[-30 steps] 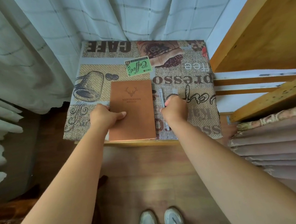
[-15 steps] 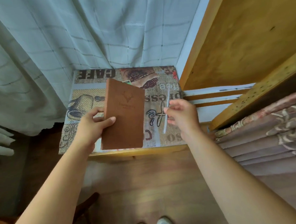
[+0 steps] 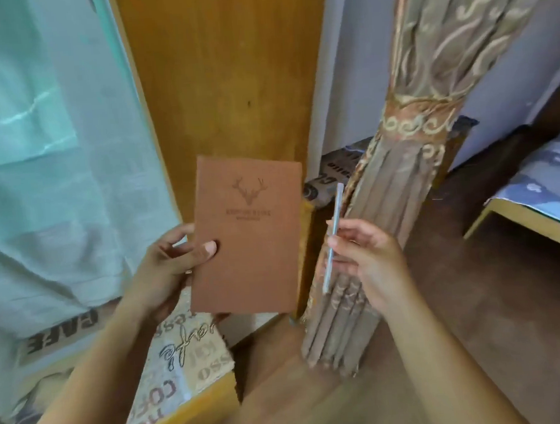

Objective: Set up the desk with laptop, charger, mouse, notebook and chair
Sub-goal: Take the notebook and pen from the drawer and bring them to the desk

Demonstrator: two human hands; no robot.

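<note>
Small lettering under the stag emblem on the brown notebook [image 3: 247,236] — blurred, unreadable. The left hand [image 3: 167,268] shows only its thumb on the cover; most of its fingers lie hidden behind. The printed tablecloth [image 3: 182,358] is part-covered by the notebook and forearm — its words broken. The bed [image 3: 540,196] is cut off at the right edge.

At centre frame the left hand [image 3: 164,271] holds a brown notebook [image 3: 247,236] upright, thumb on its cover with the stamped deer head. Just right, the right hand [image 3: 366,255] pinches a pale pen [image 3: 332,238]. A tied patterned curtain [image 3: 409,158] hangs behind; the printed bench [image 3: 189,364] lies lower left.
</note>
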